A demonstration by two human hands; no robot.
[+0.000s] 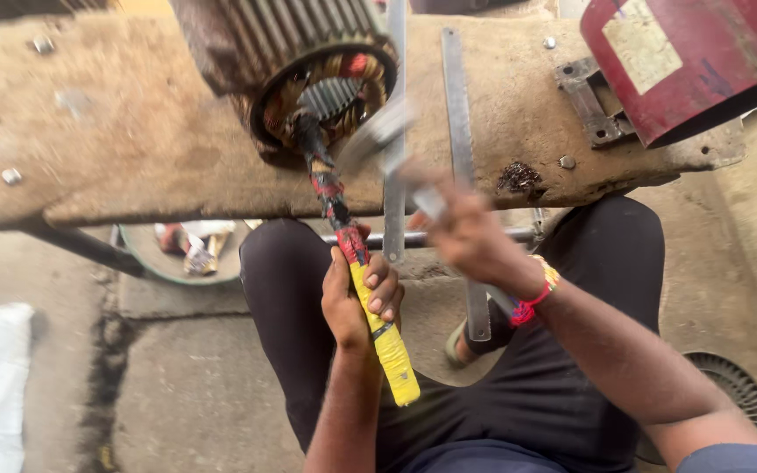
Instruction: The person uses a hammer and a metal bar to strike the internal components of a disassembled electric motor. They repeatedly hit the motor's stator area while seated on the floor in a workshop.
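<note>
Head view: left hand (pixel 359 298) grips a taped rod (pixel 357 263) whose tip sits in the stator (pixel 326 88) above it. Right hand (pixel 470 232) is clenched on a blurred hammer (pixel 378 131), seemingly mid-strike; the next blow needs the rod steady.

A worn, dusty wooden bench (pixel 133 131) is stretching across the far part of the scene, its near edge ragged. A finned motor stator (pixel 308 61) with coloured windings is sitting on it at the centre. To the right, a flat metal strip (pixel 457 105) is lying across the board, and a red metal housing (pixel 685 61) is resting at the far right beside a bolted bracket (pixel 590 105).
</note>
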